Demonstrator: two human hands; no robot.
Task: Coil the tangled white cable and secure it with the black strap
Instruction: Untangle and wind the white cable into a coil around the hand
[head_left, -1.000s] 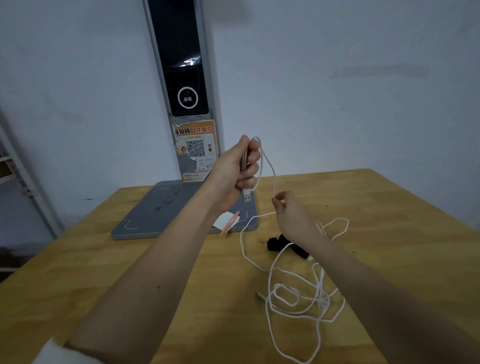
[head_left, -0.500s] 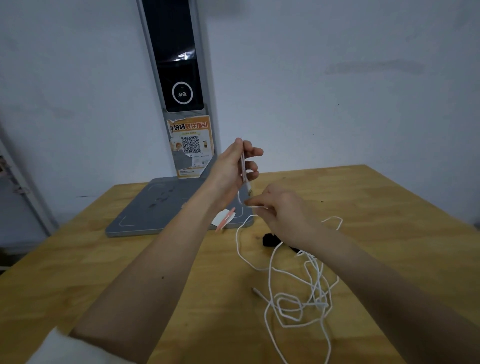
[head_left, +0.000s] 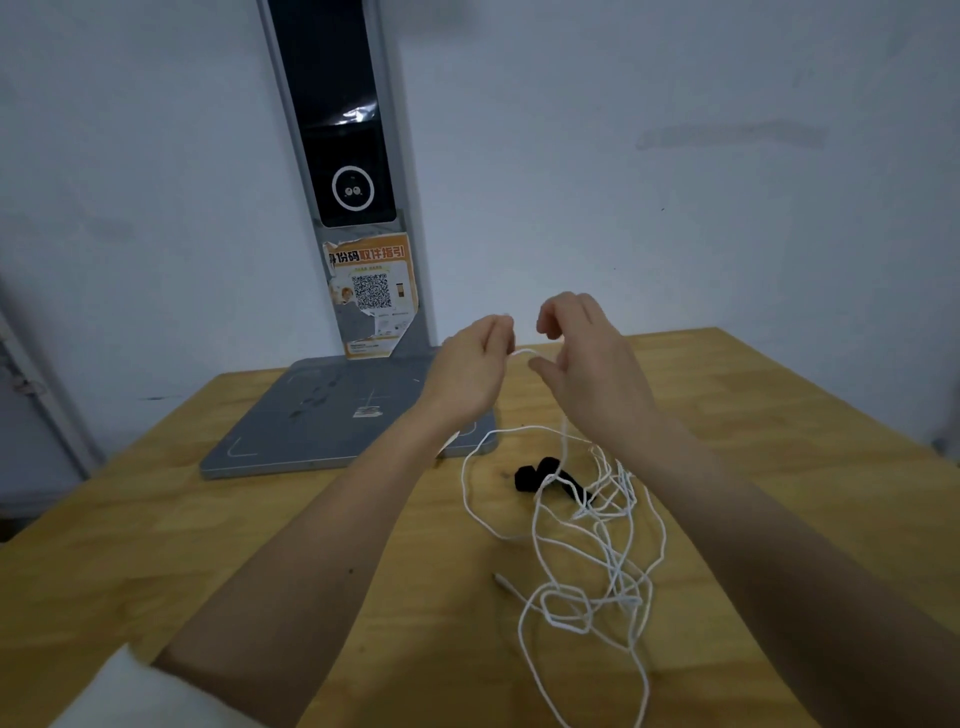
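Note:
The white cable (head_left: 587, 561) lies in a loose tangle on the wooden table (head_left: 208, 545), with one small plug end at its near left. A strand rises from the tangle to my two raised hands. My left hand (head_left: 467, 369) is closed around the cable's upper end. My right hand (head_left: 587, 364) sits just right of it, fingers curled, with a short white loop bridging the two hands. The black strap (head_left: 545, 475) lies on the table under the far edge of the tangle, below my right wrist.
A grey flat base (head_left: 322, 421) with a tall upright post (head_left: 343, 156) carrying a dark screen and an orange QR sticker stands at the back of the table against the white wall. The table's right edge runs diagonally at right.
My right hand rose from below the left hand to level with it, bringing a cable strand up. My left hand dropped slightly and closed tighter on the cable. The camera tilted down.

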